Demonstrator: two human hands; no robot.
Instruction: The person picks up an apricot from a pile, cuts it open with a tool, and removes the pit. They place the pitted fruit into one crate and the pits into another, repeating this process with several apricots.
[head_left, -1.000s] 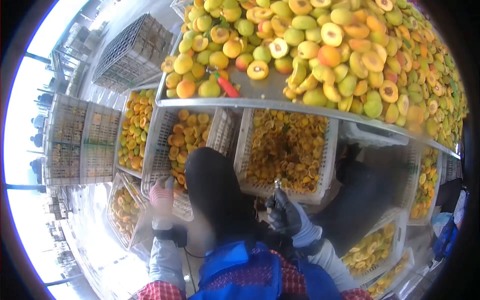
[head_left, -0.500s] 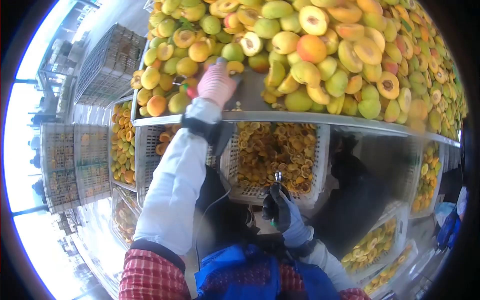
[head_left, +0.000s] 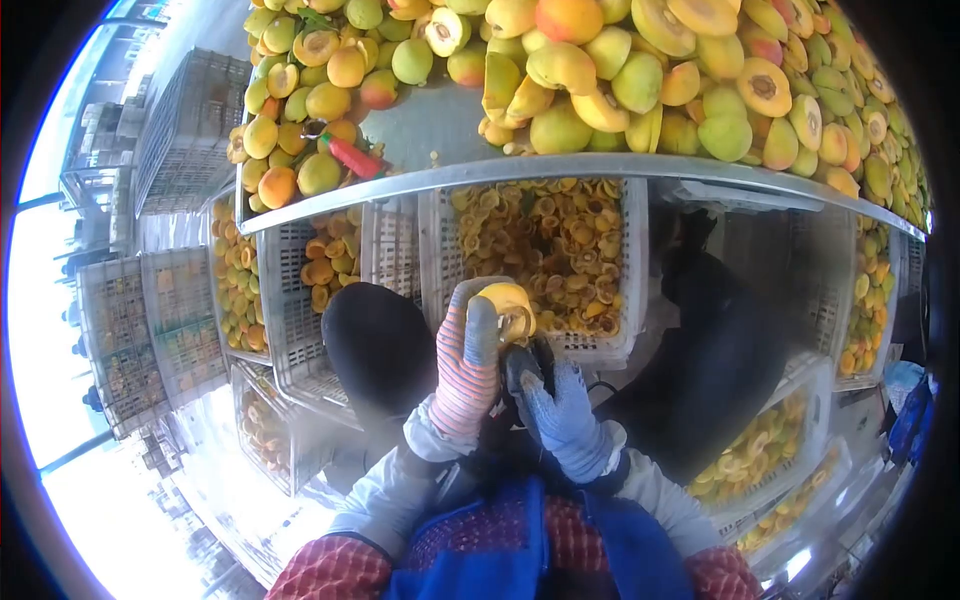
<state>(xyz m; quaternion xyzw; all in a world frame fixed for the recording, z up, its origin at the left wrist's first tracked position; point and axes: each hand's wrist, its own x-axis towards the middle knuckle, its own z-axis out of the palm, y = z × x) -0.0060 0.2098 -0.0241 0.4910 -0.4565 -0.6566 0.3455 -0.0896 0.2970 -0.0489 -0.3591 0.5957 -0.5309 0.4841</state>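
Observation:
My left hand [head_left: 468,360], in a striped glove with grey fingertips, is closed around a yellow peach half [head_left: 513,308], cut side turned toward my right. Close against it is my right hand [head_left: 565,410], in a blue-grey glove with black fingers. Its fingers are wrapped round a metal-tipped hand tool, now mostly hidden by the glove and the fruit. Both hands are over my lap, just in front of a white crate [head_left: 436,250] holding many hollowed peach pieces [head_left: 590,235].
A metal-edged table [head_left: 600,167] bears a big heap of whole and halved peaches [head_left: 640,85]. A red-handled tool [head_left: 352,157] lies near its front edge. Fruit-filled crates [head_left: 290,345] stand below and to the left; more crates [head_left: 770,475] are at right. Stacked crates [head_left: 150,320] stand farther left.
My left hand has drawn back from the table to my lap and now holds a peach half. My right hand has brought its tool up to that fruit. The view has shifted.

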